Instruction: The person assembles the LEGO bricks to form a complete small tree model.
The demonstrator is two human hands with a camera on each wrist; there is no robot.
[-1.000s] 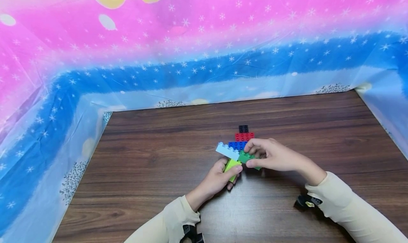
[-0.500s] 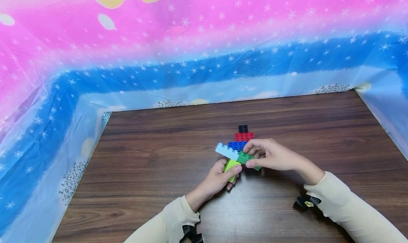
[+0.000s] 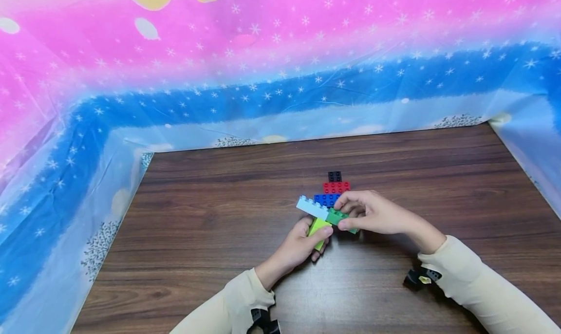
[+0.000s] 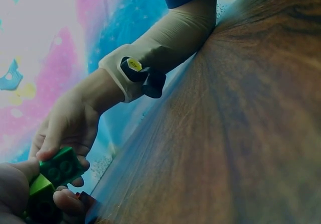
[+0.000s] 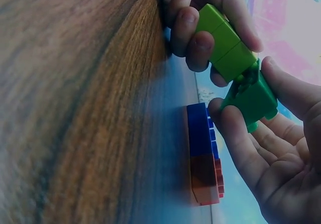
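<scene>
My left hand [image 3: 298, 244] grips a lime green toy brick piece [image 3: 318, 230], thumb on top; a seam crosses its side in the right wrist view. My right hand [image 3: 379, 212] pinches a dark green toy brick [image 3: 336, 216] between thumb and fingers. The green brick meets the lime piece at its end, at an angle, with the lime studs [image 5: 241, 78] right at its hollow underside. A light blue brick [image 3: 312, 208] with its studs up slants leftward from the green one in the head view. Part of the green brick is hidden behind my right fingers.
Just beyond my hands, blue [image 3: 325, 199], red [image 3: 336, 187] and black [image 3: 334, 176] bricks lie in a row on the brown wooden table [image 3: 219, 217]. A pink and blue snowflake cloth [image 3: 280, 100] hangs around the table's far and side edges.
</scene>
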